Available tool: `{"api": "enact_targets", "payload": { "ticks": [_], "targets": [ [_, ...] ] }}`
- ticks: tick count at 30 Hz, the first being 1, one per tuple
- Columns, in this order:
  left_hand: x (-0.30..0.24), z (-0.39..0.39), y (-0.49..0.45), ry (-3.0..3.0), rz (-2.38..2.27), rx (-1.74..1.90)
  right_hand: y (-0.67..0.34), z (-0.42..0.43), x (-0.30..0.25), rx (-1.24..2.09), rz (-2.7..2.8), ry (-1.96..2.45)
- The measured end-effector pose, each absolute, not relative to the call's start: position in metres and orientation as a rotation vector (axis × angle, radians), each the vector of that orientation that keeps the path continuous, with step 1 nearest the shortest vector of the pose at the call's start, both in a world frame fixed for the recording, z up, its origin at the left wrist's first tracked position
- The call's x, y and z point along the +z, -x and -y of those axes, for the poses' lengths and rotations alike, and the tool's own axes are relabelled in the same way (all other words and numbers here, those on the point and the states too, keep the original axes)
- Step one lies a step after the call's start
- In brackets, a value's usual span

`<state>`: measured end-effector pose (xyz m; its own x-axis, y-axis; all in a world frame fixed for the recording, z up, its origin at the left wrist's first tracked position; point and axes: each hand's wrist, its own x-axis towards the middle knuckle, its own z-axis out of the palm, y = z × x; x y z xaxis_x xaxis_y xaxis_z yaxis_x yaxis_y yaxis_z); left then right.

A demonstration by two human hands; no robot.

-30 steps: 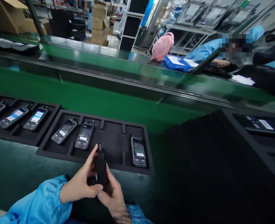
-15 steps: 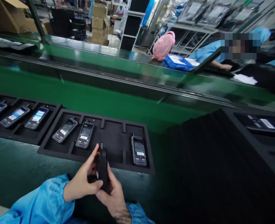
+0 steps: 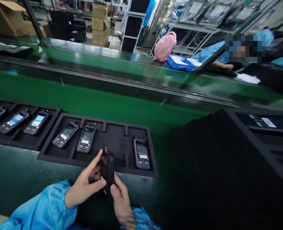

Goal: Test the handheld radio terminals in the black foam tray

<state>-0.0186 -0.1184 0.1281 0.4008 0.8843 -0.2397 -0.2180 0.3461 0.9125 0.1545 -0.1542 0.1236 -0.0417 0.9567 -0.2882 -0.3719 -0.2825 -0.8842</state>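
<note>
Between my two hands a black handheld radio [image 3: 110, 174] with a stubby antenna stands upright, turned nearly edge-on. My left hand [image 3: 86, 183] grips it from the left, thumb on its lower front. My right hand [image 3: 122, 198] closes on its right side and lower part. Just beyond lies a black foam tray [image 3: 114, 140]. In that tray rest a radio [image 3: 65, 134] at the left, another radio [image 3: 86, 139] beside it, and a third radio [image 3: 142, 152] in the right compartment, all face up with dark screens.
A second foam tray [image 3: 33, 143] on the left holds several radios with lit screens. Stacked black foam trays [image 3: 203, 166] rise on the right. Across the green bench [image 3: 83, 88] stand a pink fan [image 3: 165, 46], a blue tray [image 3: 179, 63] and a co-worker in blue.
The held radio has turned slightly, so more of its front and top shows. My right thumb has shifted to the radio's right edge. The whole view has drifted slightly.
</note>
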Motion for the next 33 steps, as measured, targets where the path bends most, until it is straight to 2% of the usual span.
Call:
{"api": "enact_targets", "payload": {
  "ticks": [8, 17, 24, 29, 33],
  "targets": [
    [0.11, 0.124, 0.017, -1.102, -0.936, 0.893, -0.158, 0.15, 0.121, 1.535, 0.79, 1.147],
    [0.126, 0.118, 0.015, -1.437, -1.065, 0.671, -0.156, 0.143, 0.13, 1.475, 0.895, 1.265],
    [0.134, 0.089, 0.008, -1.647, -1.177, 0.86, -0.185, 0.123, 0.139, 1.007, 1.308, 1.469],
    [0.143, 0.027, -0.007, -1.745, -1.331, 0.679, -0.237, 0.093, 0.128, 0.453, 1.283, 1.783],
    [0.123, 0.002, -0.036, -1.849, -1.454, 0.562, -0.253, 0.085, 0.104, 0.202, 1.316, 1.951]
  ]
}}
